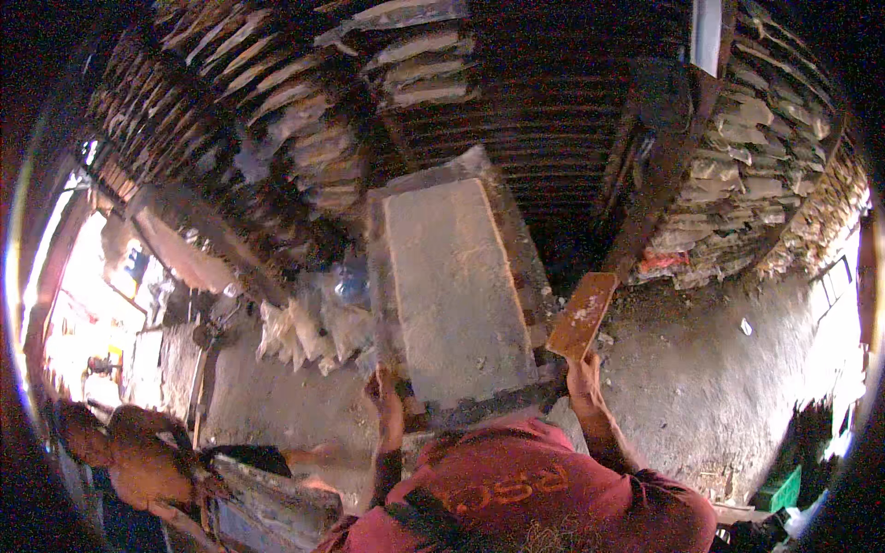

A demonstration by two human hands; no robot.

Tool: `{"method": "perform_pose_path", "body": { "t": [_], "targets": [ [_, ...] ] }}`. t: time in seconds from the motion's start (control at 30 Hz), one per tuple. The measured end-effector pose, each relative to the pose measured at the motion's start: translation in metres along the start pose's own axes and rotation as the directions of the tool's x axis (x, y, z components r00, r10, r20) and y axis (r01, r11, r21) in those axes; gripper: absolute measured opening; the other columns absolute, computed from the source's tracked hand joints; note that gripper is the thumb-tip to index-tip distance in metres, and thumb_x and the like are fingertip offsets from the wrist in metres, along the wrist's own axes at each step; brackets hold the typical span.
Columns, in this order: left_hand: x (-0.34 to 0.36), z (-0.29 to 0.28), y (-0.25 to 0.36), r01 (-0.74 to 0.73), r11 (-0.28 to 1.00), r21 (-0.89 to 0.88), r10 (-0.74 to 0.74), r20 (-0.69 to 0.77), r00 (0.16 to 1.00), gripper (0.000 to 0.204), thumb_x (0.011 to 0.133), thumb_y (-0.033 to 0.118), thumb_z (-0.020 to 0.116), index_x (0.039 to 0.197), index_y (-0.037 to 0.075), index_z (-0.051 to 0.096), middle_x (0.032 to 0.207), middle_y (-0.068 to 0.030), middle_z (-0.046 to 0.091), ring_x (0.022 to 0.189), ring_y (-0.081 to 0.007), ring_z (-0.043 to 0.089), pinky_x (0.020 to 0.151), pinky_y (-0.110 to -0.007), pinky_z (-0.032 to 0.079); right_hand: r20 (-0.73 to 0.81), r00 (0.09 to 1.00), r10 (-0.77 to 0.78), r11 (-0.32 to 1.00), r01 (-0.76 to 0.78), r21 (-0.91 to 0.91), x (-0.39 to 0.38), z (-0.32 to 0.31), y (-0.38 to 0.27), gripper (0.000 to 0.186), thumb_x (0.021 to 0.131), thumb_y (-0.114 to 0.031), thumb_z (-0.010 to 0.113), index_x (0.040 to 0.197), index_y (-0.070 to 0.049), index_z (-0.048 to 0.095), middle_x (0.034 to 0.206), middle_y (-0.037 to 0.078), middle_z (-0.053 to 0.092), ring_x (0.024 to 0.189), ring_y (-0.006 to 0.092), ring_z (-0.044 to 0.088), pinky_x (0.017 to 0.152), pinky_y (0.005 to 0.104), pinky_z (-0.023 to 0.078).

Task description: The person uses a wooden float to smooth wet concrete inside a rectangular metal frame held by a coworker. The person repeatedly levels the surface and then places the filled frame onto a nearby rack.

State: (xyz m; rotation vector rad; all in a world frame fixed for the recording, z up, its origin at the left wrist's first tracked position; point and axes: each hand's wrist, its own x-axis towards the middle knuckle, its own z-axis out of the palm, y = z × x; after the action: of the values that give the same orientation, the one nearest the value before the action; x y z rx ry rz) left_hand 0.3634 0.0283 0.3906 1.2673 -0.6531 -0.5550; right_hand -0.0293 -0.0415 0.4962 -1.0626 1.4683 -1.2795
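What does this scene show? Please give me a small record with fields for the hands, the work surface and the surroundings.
right hand: right hand grips a flat wooden paddle, raised beside the slab
left hand: left hand at the slab's near left corner; grip unclear
work surface: long pale slab on a dark base
behind: racks of stacked pale sheets
floor: clear bags in a heap
other person: a co-worker at lower left

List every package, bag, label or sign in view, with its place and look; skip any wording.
Clear plastic bags: clustered on the ground left of the grey slab, whitish, crumpled.
Pale flat pieces on racks: stacked in rows upper right and upper left; whether wrapped, unclear.
Green crate: lower right.
Signs, screens: none visible.
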Motion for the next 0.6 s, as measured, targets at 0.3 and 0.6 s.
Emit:
{"method": "perform_pose_path", "body": {
  "t": [0.3,0.6],
  "targets": [
    [0.183,0.130,0.129,0.112,0.993,0.019,-0.111,0.392,0.913,0.041,0.099,0.040,0.060,0.095,0.000,0.069,0.081,-0.0033,0.068,0.066,-0.0145,0.059,0.059,-0.031,0.047,-0.280,0.960,0.021,0.949,0.069,0.307,-0.002,0.081,-0.137,0.041,0.090,-0.039,0.068,0.107,-0.002,0.064,0.096,0.002,0.061,0.087,0.0151,0.053,0.079,0.0331,0.043],
    [0.344,0.381,-0.012,0.672,0.406,-0.619,-0.067,0.713,0.698,0.063,0.100,0.054,0.046,0.142,0.008,0.047,0.116,-0.0086,0.065,0.093,-0.0258,0.063,0.076,-0.042,0.052,-0.362,0.919,-0.154,0.846,0.312,0.432,0.221,0.016,-0.139,0.035,0.089,-0.036,0.069,0.101,-0.003,0.069,0.093,0.002,0.066,0.087,0.0162,0.061,0.079,0.0347,0.047]
  ]
}}
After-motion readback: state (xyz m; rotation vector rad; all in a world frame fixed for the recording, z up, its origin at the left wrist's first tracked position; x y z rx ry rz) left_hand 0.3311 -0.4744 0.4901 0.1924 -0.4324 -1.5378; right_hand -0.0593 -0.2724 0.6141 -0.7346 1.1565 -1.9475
